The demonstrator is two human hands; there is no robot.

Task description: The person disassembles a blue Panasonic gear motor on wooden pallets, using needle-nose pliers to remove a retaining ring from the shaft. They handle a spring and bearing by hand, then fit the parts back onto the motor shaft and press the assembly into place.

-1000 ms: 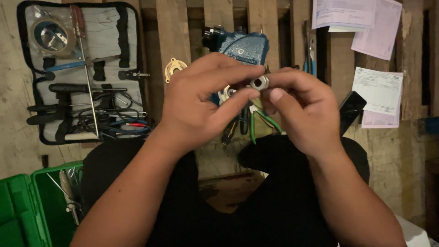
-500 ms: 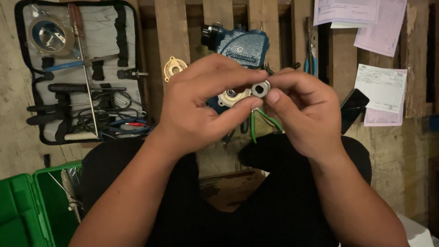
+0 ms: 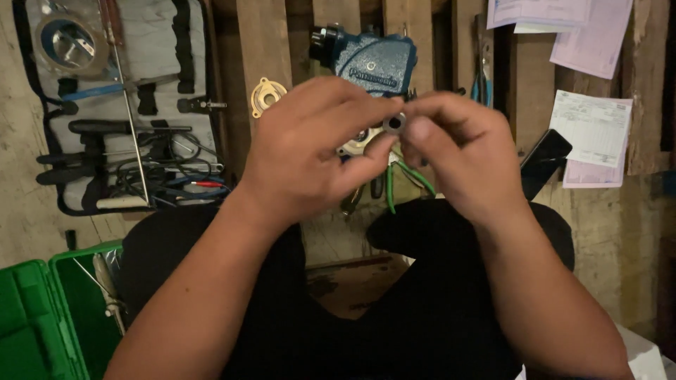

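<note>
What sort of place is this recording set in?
Probably a small repair workspace on a wooden pallet: an open tool roll of hand tools, a blue motor housing and green-handled pliers lie there.

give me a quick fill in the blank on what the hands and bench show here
1. Both hands pinch a small metal ____ between their fingertips.
2. The power tool body behind the hands is ____ in colour.
3. The open case at lower left is ____.
4. The tool roll lies to the person's ____.

Missing words: ring; blue; green; left

bare forearms, black trousers, no sleeves
</note>
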